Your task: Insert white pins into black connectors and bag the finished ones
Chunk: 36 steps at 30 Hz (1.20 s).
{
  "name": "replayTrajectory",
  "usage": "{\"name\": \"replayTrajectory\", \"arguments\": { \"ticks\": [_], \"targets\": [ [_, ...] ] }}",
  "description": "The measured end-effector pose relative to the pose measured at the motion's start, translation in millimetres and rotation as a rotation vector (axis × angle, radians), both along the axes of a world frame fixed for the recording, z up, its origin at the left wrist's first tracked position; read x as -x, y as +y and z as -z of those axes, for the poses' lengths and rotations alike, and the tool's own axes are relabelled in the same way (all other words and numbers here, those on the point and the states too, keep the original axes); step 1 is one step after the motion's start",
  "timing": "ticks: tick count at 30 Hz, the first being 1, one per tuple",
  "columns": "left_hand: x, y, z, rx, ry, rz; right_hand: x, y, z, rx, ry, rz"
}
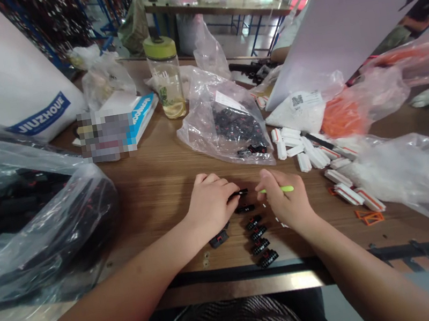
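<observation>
With its fingers closed, my left hand [211, 204] steadies a small black connector housing [239, 192] on the table. My right hand [288, 197] grips a thin tool with a yellow-green handle [284, 189], its tip side toward the connector. In a column below and between the hands lie several black connector housings [257, 232] with red parts. Another black connector [219, 238] rests under my left wrist. Tiny white bits [280, 223] lie beside my right hand. The fingertips of both hands are partly hidden.
Behind the hands lies a clear bag of black parts [237, 124]. White and orange connectors [311, 153] are heaped at the right, near orange frames [370, 216]. A large bag of black parts [21, 202] stands left. A green-lidded bottle [166, 78] and a notebook [142, 115] stand farther back.
</observation>
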State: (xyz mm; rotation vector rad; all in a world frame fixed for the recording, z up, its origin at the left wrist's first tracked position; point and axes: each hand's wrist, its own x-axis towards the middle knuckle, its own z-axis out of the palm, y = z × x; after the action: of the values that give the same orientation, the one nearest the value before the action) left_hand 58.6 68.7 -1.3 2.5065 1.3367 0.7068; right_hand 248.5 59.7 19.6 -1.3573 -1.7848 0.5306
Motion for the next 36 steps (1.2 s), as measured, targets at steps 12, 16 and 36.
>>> {"name": "replayTrajectory", "arguments": {
  "ticks": [12,16,36],
  "targets": [
    [-0.2,-0.5,1.2,-0.002,0.004,0.003,2.2,-1.7,4.4,-0.021,-0.025,-0.007],
    [-0.5,-0.8,0.7,-0.004,0.006,0.006,0.4,-1.3,2.3,-0.006,-0.001,-0.004],
    [0.0,0.4,0.5,0.004,0.023,0.013,4.2,-3.2,1.9,0.013,0.016,0.026]
  ]
}}
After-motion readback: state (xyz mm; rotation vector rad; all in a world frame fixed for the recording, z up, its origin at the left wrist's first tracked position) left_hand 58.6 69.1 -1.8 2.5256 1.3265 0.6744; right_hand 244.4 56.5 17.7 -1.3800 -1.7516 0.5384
